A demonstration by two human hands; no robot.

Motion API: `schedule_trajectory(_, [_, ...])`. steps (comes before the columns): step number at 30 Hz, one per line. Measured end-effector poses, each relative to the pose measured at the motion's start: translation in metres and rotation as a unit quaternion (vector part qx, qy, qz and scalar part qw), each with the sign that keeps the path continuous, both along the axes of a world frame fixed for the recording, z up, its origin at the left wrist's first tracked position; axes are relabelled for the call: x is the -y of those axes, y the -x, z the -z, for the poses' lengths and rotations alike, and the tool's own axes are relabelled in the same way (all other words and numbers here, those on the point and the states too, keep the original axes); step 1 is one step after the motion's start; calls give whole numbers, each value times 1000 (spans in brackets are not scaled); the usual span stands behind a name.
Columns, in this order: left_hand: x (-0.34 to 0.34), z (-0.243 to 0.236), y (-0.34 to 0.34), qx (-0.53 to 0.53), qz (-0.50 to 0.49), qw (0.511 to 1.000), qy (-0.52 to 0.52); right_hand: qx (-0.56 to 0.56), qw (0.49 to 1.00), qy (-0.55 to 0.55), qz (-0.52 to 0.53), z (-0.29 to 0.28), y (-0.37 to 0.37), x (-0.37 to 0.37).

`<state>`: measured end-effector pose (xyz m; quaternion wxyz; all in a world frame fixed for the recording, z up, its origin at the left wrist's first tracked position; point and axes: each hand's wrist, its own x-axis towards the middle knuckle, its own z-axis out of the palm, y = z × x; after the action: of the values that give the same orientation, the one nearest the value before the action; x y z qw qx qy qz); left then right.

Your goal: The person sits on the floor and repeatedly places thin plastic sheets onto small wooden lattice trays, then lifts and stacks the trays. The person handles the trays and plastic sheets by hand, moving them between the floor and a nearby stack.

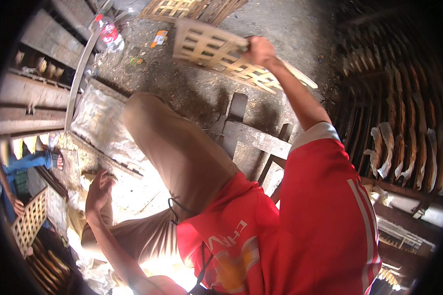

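My right hand [258, 50] grips the edge of a pale wooden lattice panel [209, 46] at the top middle, held at a slant above the dusty floor. My left hand [99, 191] is lower left beside my bent leg, fingers loosely curled and apart, with no held thing visible in it. Near it lies a board covered in crumpled translucent sheeting [96, 115]. A stack of similar lattice panels [187, 9] sits at the top edge, beyond the panel in my right hand.
Dark racks with curved, pale-edged slats [398, 128] fill the right side. A red-capped bottle [110, 34] and small litter [159, 38] are at upper left. A wooden frame [251, 137] lies below the held panel. At far left, a co-worker's hand [17, 206] holds another lattice panel [28, 221].
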<state>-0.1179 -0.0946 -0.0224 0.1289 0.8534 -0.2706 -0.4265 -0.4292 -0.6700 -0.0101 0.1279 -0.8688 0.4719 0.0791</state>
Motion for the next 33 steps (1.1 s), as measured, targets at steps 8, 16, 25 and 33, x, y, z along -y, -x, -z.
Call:
schedule_trajectory(8, [-1, -5, 3, 11, 1, 1000, -9, 31, 999, 41, 16, 2, 23, 11])
schedule_trajectory(16, [5, -1, 3, 5, 11, 1000, 7, 15, 998, 55, -14, 8, 49, 38])
schedule_trajectory(25, [0, -2, 5, 7, -1, 1000, 5, -25, 998, 50, -16, 28, 59, 62])
schedule_trajectory(33, [6, 7, 6, -10, 16, 1000, 20, -55, 978, 194, -44, 66, 101, 53])
